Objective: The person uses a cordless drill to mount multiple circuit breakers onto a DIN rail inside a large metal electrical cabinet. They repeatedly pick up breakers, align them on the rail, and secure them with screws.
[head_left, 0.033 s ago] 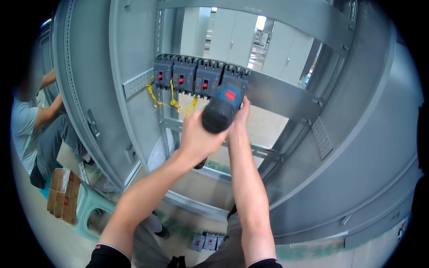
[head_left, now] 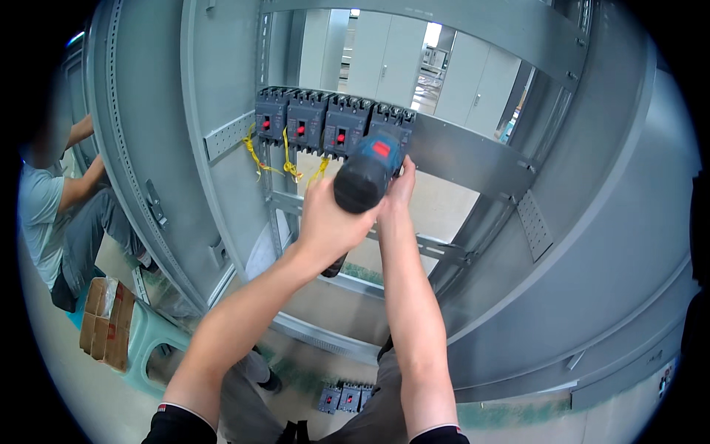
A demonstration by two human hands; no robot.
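My left hand (head_left: 336, 218) is closed around the handle of a blue and black cordless drill (head_left: 366, 174). Against the drill's right side rests my right hand (head_left: 398, 189), its fingers curled along the tool. The drill points away from me at the rightmost moulded-case circuit breaker (head_left: 393, 118) in a row on a metal crossbar; its body hides the bit and the breaker's lower part. Three more dark grey breakers with red toggles, such as this one (head_left: 346, 127), stand to its left. Yellow wires (head_left: 290, 163) dangle below the row.
A grey cabinet frame surrounds my arms, with a side panel (head_left: 592, 244) on the right and a crossbar (head_left: 473, 152). More breakers (head_left: 349, 398) lie on the floor by my legs. At left, a cardboard box (head_left: 107, 325) sits on a green stool (head_left: 151, 348); another person (head_left: 63, 214) works behind it.
The drill and both hands have shifted very slightly upward in the picture. My hold on the drill looks the same.
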